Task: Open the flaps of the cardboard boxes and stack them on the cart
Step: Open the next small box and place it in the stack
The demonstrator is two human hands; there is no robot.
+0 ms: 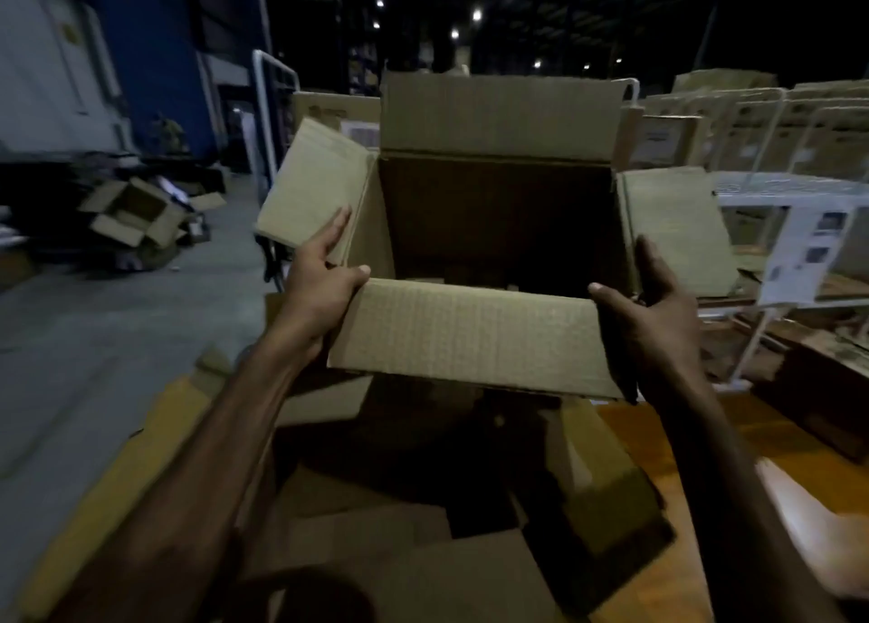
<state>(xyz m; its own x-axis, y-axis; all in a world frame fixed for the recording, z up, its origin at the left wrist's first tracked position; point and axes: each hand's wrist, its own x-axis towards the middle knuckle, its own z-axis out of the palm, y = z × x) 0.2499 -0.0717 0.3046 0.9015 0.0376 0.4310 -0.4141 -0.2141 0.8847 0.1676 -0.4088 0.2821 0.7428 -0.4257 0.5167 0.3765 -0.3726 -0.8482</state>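
Dim warehouse, head view. Cardboard box point(493, 227) held up in front of the person, mouth toward the camera, all four flaps spread outward. Left hand point(319, 288) clasps the box's left near corner: thumb over the end of the near flap point(470, 335), fingers along the left side flap point(310, 185). Right hand point(653, 312) clasps the right near corner, thumb on the near flap's end, fingers against the right side flap point(672, 227). Far flap point(498, 114) stands upright. Below the box, loose flattened cardboard point(423, 505) lies dark. White wire cart point(776, 189) to the right, more boxes point(752, 123) stacked behind it. An open box point(136, 213) lies on the floor at far left.
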